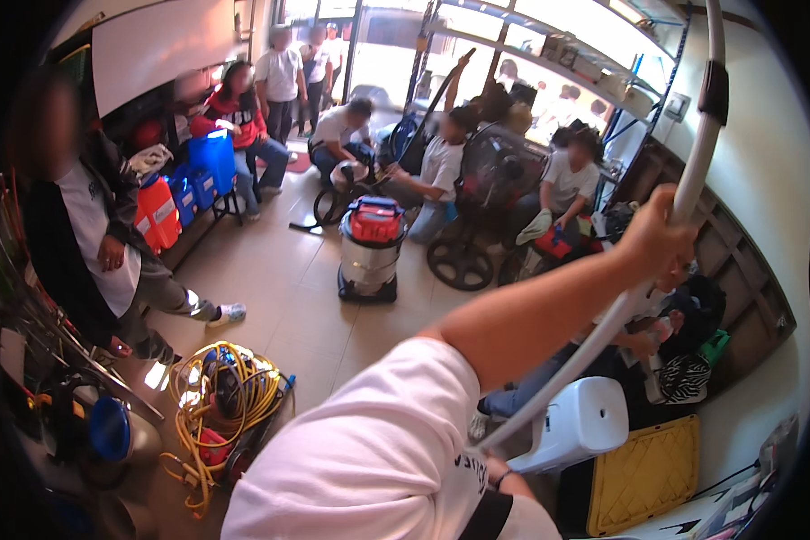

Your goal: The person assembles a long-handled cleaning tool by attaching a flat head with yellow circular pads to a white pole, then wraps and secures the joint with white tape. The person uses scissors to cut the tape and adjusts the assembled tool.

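Observation:
A long pale pole (614, 321) with a black collar slants across the right side, from the upper edge down to my chest. My left hand (664, 229) is closed around it below the collar, with that arm stretched out to the right. Low in the view, beside the pole's lower stretch, part of my right hand (495, 468) shows with a dark band at the wrist. My white sleeve and shirt hide its fingers, so its grip on the pole cannot be made out. A white stool (585, 416) stands just beyond the pole's lower part.
A steel canister vacuum with a red top (371, 247) stands mid-floor. Coiled yellow cable (220, 396) lies over a machine at lower left. Several people crouch by large fans (504, 171); one person (99, 216) stands left. A yellow-lidded box (643, 475) sits at lower right, shelving (549, 54) behind.

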